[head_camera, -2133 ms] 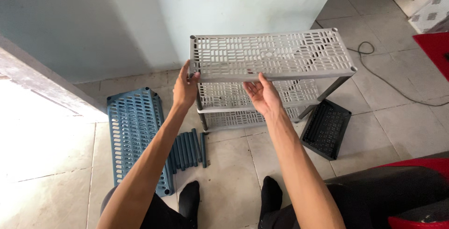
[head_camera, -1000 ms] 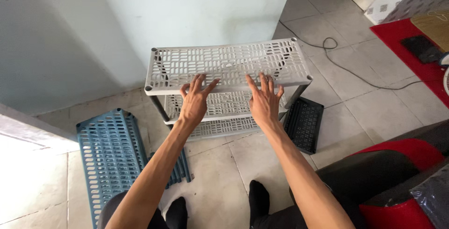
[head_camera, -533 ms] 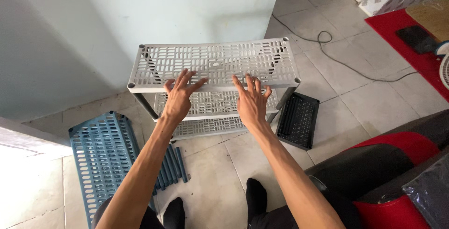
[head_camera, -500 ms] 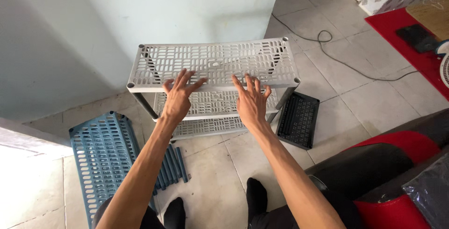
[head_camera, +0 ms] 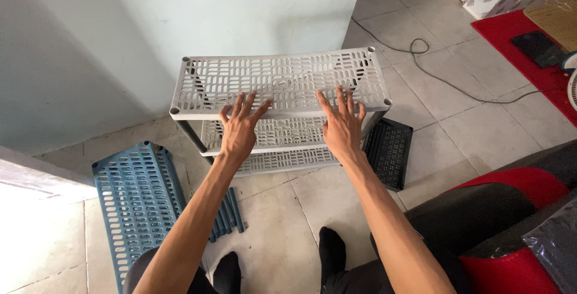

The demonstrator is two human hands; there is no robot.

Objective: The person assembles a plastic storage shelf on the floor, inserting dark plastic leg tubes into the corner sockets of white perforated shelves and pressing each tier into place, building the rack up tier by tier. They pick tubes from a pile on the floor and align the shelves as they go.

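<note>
- Grey slotted plastic rack stands on the tiled floor against the wall.
- Left hand and right hand lie flat on the top shelf's front edge, fingers spread, gripping nothing.
- Likely light, stiff, slightly wobbly; best taken by the shelf edges near the corner posts.

Since the earliest picture, the left hand has left the left end of the grey slotted top shelf, where it gripped the edge, and the right hand has left the front edge. Both hands now lie flat, fingers spread, on the front of the shelf surface. Hand placement has held over the last second.
</note>
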